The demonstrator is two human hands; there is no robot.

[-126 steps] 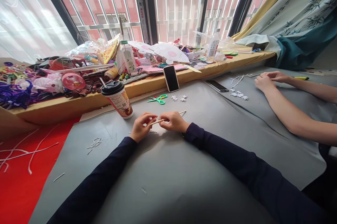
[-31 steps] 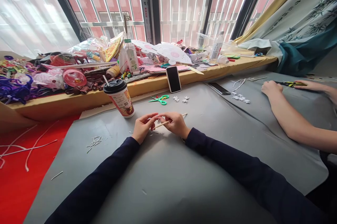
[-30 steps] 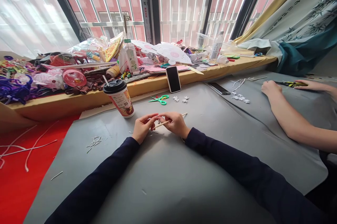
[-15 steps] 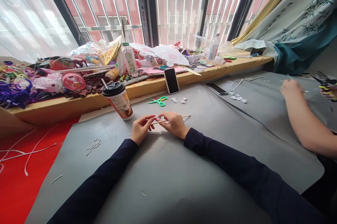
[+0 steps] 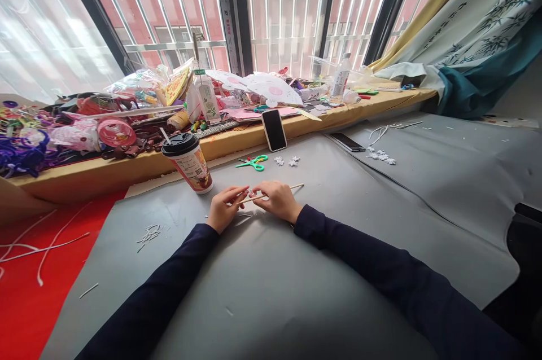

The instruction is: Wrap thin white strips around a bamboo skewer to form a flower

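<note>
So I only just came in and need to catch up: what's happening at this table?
A person in dark sleeves pinches a thin wooden stick with the left hand and the right hand, low over the grey mat. A lidded paper cup stands just to the left; green scissors and small white flowers lie beyond the hands, untouched.

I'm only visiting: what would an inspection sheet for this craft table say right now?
Surface: grey mat, with a red sheet to its left.
Job's things: thin wooden stick.
Clutter: lidded cup, green scissors, small white flowers, leaning phone, white snippets.
Hands: left hand and right hand both pinch the stick.
Cables: nothing seen.
Surroundings: crowded sill, barred window, curtain.
</note>
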